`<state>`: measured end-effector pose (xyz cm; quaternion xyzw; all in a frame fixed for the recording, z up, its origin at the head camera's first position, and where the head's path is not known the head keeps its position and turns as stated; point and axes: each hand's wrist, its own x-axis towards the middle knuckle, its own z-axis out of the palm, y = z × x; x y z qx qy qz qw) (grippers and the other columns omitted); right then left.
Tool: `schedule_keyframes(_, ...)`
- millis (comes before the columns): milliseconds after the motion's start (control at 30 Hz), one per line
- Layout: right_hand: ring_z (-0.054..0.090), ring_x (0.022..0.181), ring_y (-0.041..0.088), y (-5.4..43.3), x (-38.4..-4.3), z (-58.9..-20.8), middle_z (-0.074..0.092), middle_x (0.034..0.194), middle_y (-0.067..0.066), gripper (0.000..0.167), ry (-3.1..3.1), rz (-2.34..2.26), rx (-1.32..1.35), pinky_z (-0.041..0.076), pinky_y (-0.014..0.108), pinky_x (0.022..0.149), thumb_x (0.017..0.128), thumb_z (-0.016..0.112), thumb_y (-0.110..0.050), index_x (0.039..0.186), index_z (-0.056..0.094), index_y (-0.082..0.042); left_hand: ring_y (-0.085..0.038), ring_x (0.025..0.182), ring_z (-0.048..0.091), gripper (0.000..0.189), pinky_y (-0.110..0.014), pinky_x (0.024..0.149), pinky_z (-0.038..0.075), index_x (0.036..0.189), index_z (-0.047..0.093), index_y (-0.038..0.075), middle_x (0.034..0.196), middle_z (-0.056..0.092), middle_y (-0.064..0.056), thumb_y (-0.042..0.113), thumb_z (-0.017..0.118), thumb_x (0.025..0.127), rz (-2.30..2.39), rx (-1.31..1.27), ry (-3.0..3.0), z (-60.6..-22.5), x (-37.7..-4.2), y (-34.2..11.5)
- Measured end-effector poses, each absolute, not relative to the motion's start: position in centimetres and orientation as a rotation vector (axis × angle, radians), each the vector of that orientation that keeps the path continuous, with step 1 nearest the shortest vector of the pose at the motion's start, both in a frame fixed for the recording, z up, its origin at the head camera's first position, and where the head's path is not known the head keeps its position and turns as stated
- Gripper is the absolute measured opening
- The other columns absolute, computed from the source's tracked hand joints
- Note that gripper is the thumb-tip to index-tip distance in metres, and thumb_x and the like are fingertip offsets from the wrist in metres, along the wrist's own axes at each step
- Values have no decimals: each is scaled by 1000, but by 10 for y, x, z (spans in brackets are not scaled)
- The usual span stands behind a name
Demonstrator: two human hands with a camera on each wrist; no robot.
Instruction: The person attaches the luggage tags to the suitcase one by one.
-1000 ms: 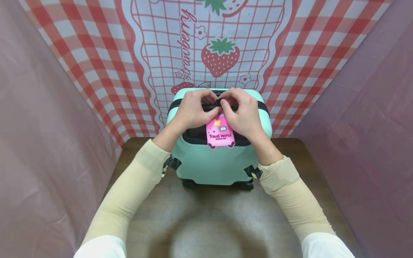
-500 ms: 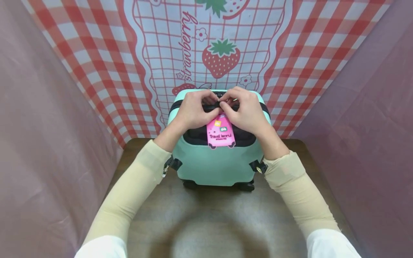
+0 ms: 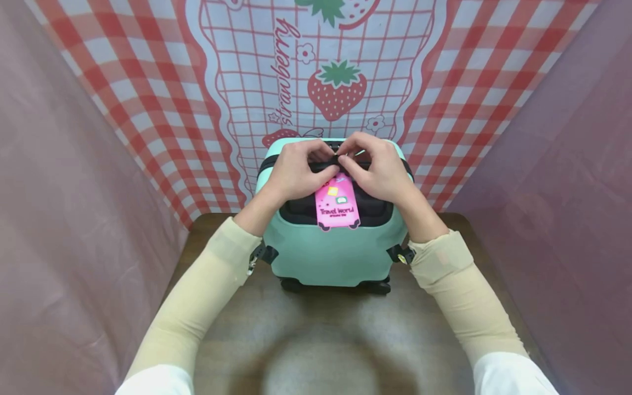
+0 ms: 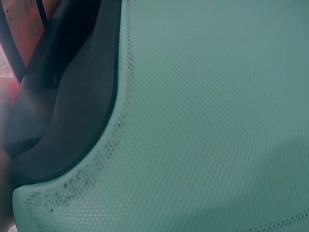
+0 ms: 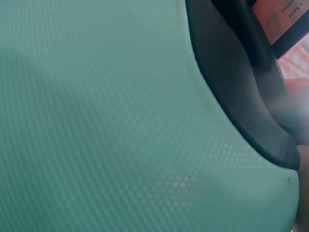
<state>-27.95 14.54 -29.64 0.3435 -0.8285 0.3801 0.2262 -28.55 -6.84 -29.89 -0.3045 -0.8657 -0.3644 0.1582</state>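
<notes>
A mint green suitcase (image 3: 336, 255) stands in front of me, a pink luggage tag (image 3: 338, 203) marked "Travel World" hanging at its black carry handle (image 3: 322, 165). Both hands meet over that handle. My left hand (image 3: 298, 167) pinches the tag's black strap (image 3: 336, 159) between thumb and fingers from the left. From the right, thumb and fingers of my right hand (image 3: 379, 167) pinch the same strap. Its fastening is hidden by the fingertips. The tag's back, with printed "Name" and "Address" lines, shows in the right wrist view (image 5: 285, 19).
The suitcase's black wheels (image 3: 375, 286) rest on a brown wooden table (image 3: 316, 340). A red checked strawberry cloth (image 3: 247, 71) hangs right behind it. Pinkish curtains (image 3: 74, 192) close off both sides.
My right wrist and forearm have swung outward to the right, while its fingertips stay at the strap. The tag hangs slightly lower in view. My left hand has hardly moved.
</notes>
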Motion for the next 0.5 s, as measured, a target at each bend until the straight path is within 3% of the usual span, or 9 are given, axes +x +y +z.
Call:
schedule_keyframes(233,71,87,20,147,-279,-297,74,100,11,17,-2282,1050,946,65,46,86,93,80,-10,106,72,-2,-22,102,76,26,-36,97,60,113,77,7,109,80,-9,25,78,95,-1057,-877,-2481,-299,-285,-69)
schedule_keyframes(500,73,87,21,145,-278,-296,76,98,11,14,-2293,1048,914,65,46,85,95,78,-11,106,74,-3,-22,102,76,26,-36,97,60,113,76,6,108,80,-9,26,78,95,-1062,-877,-2474,-300,-286,-69)
